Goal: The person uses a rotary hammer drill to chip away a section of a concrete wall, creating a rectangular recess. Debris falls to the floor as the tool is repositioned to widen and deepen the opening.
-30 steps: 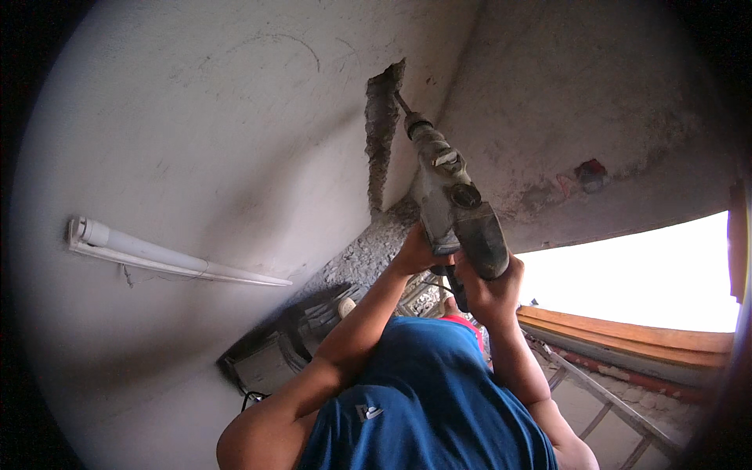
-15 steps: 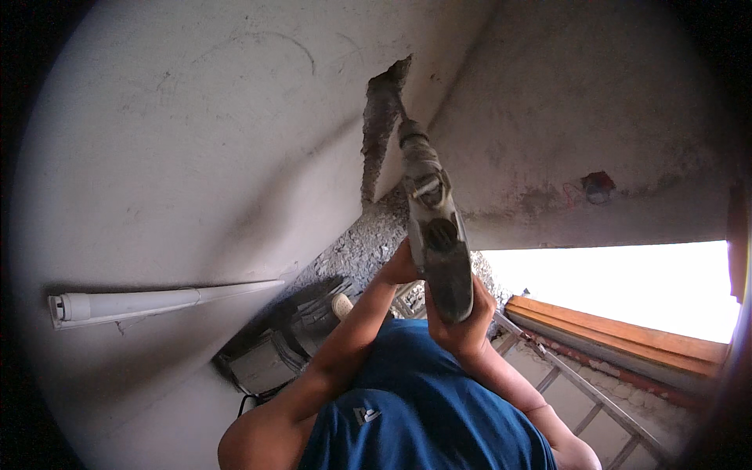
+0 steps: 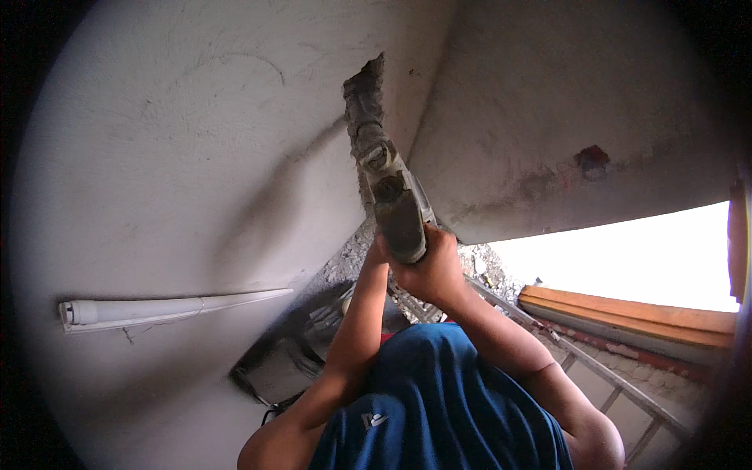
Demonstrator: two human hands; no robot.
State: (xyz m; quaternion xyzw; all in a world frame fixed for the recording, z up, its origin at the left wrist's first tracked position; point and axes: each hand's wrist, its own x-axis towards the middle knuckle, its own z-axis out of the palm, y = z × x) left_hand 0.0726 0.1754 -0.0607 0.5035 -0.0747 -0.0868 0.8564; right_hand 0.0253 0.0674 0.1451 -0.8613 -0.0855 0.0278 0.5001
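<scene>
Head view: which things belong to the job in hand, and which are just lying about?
In the job:
- power drill, gripped by the right hand; the left hand is at it too, fingers mostly hidden
- rough groove in the wall, where the drill points

Apparently not in use:
- tube light, on the wall
- metal ladder
- grey rubble, perhaps debris

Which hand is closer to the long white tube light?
Left. The left hand is right of the tube light, beside the drill; the right hand, gripping the drill, is farther right.
</scene>
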